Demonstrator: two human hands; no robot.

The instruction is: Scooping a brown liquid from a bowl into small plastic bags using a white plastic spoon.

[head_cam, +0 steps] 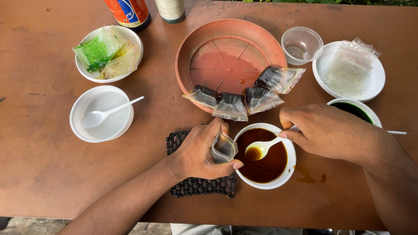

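The left hand (201, 152) is curled around a small clear plastic pouch (224, 149), thumb and fingers pinching its mouth open just beside the left rim of the white bowl of dark brown liquid (264, 156). The heel of that hand rests on a dark woven mat (191, 185) that lies against the bowl's left side. The right hand (324, 130) pinches the handle of a white plastic spoon (261, 149) between thumb and fingers; the spoon's scoop holds some brown liquid and sits over the middle of the bowl. Small brown spills (307, 174) mark the brown table (39, 152) just right of the bowl.

Behind the bowl stands a terracotta-coloured plastic saucer (226, 43), and four filled pouches of dark liquid (246, 93) lie along its near rim. Behind and to the right of the bowl, partly hidden by the right hand, is a white cup of dark green liquid (355, 109). Farther back on that side sit a white plate with a clear pouch (350, 67) and an empty clear plastic cup (301, 45). Well left of the bowl is an empty white bowl with a white spoon (102, 114), and behind that a white bowl of green and yellowish pouches (109, 53). Two bottles (148, 11) stand at the table's far edge.
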